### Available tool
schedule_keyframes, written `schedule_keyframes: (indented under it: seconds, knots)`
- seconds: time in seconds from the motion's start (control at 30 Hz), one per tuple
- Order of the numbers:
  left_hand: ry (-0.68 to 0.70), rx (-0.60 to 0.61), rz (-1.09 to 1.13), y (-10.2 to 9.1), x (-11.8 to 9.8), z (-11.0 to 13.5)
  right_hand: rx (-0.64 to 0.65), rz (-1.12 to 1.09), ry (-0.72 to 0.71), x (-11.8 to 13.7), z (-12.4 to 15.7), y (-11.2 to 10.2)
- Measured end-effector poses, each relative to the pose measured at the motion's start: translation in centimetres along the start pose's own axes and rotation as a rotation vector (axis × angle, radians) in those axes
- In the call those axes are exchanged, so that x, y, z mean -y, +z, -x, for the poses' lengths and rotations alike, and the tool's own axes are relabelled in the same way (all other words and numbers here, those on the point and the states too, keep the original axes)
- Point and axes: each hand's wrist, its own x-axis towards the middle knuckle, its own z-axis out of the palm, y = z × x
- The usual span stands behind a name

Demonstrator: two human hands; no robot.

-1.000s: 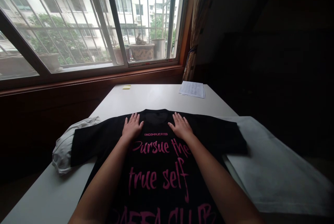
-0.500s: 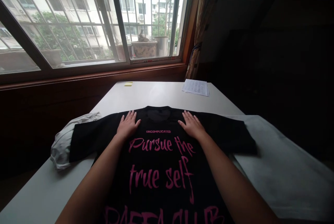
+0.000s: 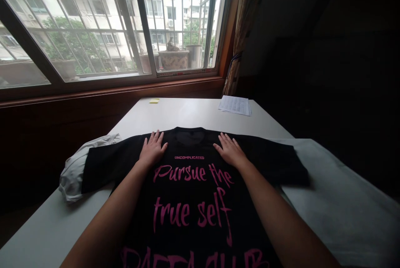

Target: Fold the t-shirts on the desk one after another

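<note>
A black T-shirt [image 3: 190, 201] with pink lettering lies spread flat on the white table [image 3: 184, 116], collar away from me. My left hand [image 3: 152, 149] rests flat on the shirt's left shoulder, fingers stretched out. Flat on the right shoulder, beside the collar, lies my right hand [image 3: 229, 149] with its fingers out too. Neither hand holds anything. The sleeves stretch out to both sides.
A white garment [image 3: 73, 172] lies bunched under the left sleeve. A white cloth [image 3: 337, 209] is spread at the right. A sheet of paper [image 3: 235, 105] and a yellow sticky pad [image 3: 154, 101] lie at the table's far edge, below the barred window [image 3: 103, 22].
Both hands have slid outward from the collar along the shirt's shoulders, mostly within the first half second. The view has shifted slightly.
</note>
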Motion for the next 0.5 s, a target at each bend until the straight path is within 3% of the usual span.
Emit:
schedule_keyframes:
  seconds: [0.5]
  knots:
    - [0.005, 0.045, -0.007, 0.01, 0.0, -0.12, -0.026, 0.005, -0.012, 0.13, 0.12, -0.17]
